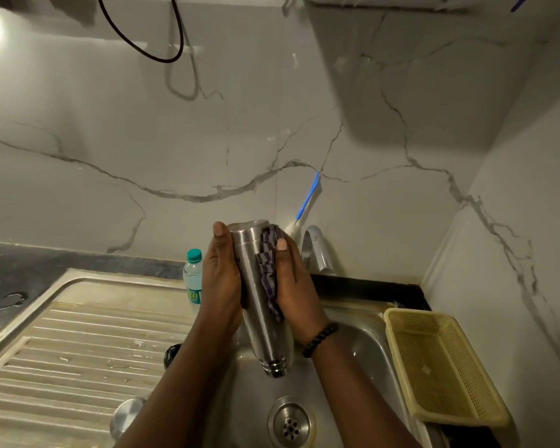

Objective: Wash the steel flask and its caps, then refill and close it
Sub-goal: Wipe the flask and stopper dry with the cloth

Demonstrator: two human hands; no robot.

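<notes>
Flask (259, 305) mouth points down and away from the camera, inside not visible. Left hand (222, 279) fingers are wrapped behind the flask, only the thumb shows. Cloth (269, 270) partly under the right hand (296, 286). Left forearm covers most of a dark cap (172, 352) and part of the steel cap (126, 415). Bottle (193, 279) label too small to read. Basket (440, 363) contents unclear.

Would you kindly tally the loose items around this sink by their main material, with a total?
Steel: 2, the inverted steel flask and the round steel cap on the ribbed draining board.
Plastic: 3, the clear plastic bottle with a teal cap, the cream mesh basket, the blue-handled brush.
Cloth: 1, the purple striped cloth.
Unclear: 1, a dark object behind the left forearm.
Total: 7.
</notes>
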